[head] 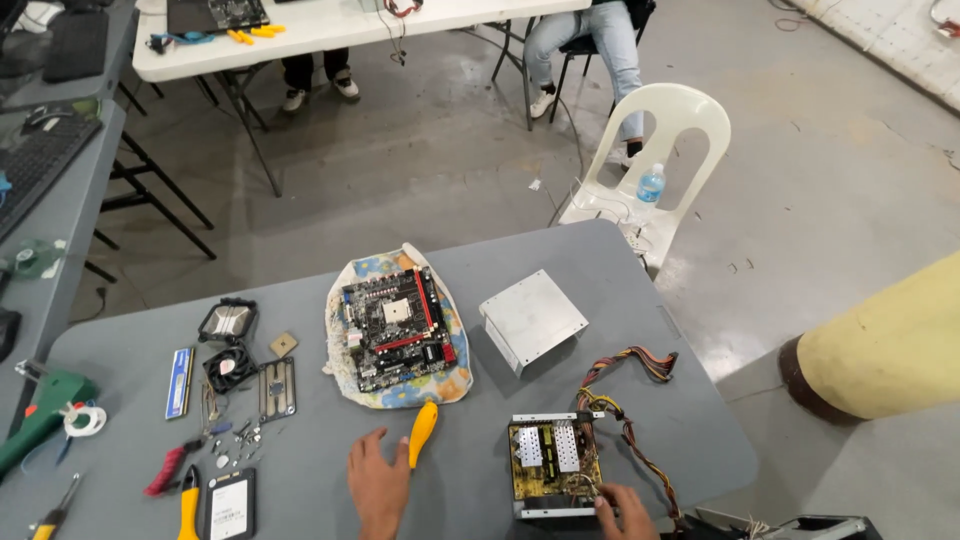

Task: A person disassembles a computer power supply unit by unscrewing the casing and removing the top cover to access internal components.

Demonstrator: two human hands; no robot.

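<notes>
My left hand (378, 489) rests flat on the grey table (300, 470), fingers spread, right beside a yellow-handled screwdriver (422, 432) and holding nothing. My right hand (627, 512) touches the near corner of an opened power supply (556, 461), whose circuit board faces up and whose coloured wire bundle (632, 400) trails to the right. The hand's fingers curl at the case edge; a grip is not clear. A black and red motherboard (396, 327) lies on a patterned cloth (352, 372) beyond the screwdriver.
A silver metal cover (532, 318) sits right of the motherboard. At the left lie a cooler fan (229, 366), a memory stick (180, 382), a bracket, screws, pliers (170, 468) and a drive (229, 505). A white plastic chair (650, 165) with a bottle stands beyond the table. People sit at a far table.
</notes>
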